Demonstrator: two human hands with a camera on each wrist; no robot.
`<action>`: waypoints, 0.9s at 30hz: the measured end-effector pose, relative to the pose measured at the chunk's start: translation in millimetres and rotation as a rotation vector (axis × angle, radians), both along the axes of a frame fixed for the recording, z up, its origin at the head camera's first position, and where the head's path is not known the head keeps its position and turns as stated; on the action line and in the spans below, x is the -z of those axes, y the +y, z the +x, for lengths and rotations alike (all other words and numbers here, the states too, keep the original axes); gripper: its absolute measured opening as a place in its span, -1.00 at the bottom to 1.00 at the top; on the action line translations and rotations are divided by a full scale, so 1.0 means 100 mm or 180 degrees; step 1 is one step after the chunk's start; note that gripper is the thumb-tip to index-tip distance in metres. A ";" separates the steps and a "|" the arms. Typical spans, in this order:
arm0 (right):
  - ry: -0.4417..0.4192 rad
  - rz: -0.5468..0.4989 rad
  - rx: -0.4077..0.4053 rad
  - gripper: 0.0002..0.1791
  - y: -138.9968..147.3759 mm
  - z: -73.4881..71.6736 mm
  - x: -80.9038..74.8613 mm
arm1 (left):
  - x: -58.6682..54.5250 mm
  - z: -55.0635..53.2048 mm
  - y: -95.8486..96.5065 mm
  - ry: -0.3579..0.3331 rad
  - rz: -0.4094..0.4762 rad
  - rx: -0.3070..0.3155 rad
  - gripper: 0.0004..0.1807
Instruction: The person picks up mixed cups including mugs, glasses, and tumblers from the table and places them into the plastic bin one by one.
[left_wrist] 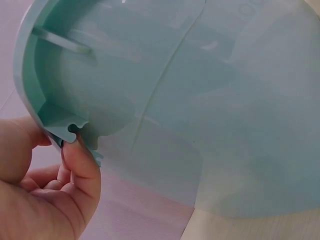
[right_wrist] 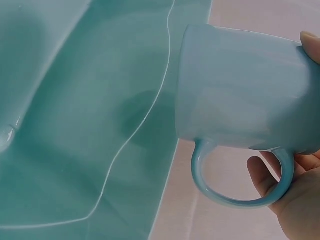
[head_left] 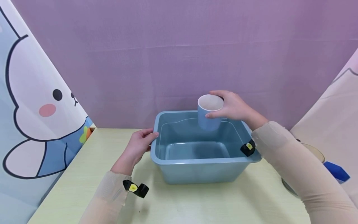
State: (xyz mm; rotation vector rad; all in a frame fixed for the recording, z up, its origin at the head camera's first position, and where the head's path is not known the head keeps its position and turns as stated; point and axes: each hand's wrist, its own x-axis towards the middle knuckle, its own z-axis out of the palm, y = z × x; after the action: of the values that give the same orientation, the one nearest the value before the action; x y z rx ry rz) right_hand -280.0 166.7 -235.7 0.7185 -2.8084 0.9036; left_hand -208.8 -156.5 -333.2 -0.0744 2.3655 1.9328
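My right hand (head_left: 234, 106) grips a light blue mug (head_left: 209, 119) near its pale rim, with thumb and fingers on opposite sides. In the head view the mug stands upright over the back right part of a blue-grey plastic basin (head_left: 193, 161). The handle of the mug (right_wrist: 240, 95) shows in the right wrist view, beside the palm. My left hand (head_left: 139, 144) pinches the left rim of the basin, thumb on top and fingers underneath. From the left wrist view, those fingers (left_wrist: 82, 167) curl under the ribbed rim edge.
The basin stands on a pale wooden table (head_left: 112, 146) against a purple cloth (head_left: 179, 62). Behind my right sleeve lie a round-rimmed object (head_left: 314, 151) and a dark blue object (head_left: 337, 171), both partly hidden. A cartoon-printed cloth (head_left: 33, 102) hangs at the left.
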 end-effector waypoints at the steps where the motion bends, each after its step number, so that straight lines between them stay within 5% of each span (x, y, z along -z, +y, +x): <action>1: 0.0003 -0.0007 -0.0012 -0.02 0.00 0.00 0.01 | 0.00 0.00 0.00 -0.0002 0.0004 -0.0006 -0.50; 27: 0.0002 -0.0011 -0.0208 -0.04 -0.18 -0.04 0.17 | -0.02 0.01 0.02 -0.0016 -0.0013 -0.0001 -0.50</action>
State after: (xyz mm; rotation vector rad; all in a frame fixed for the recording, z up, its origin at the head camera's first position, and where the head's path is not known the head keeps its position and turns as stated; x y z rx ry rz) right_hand -283.8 149.0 -253.2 0.8141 -2.7973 0.9182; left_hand -207.9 -154.2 -331.3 -0.0801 2.3664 1.9258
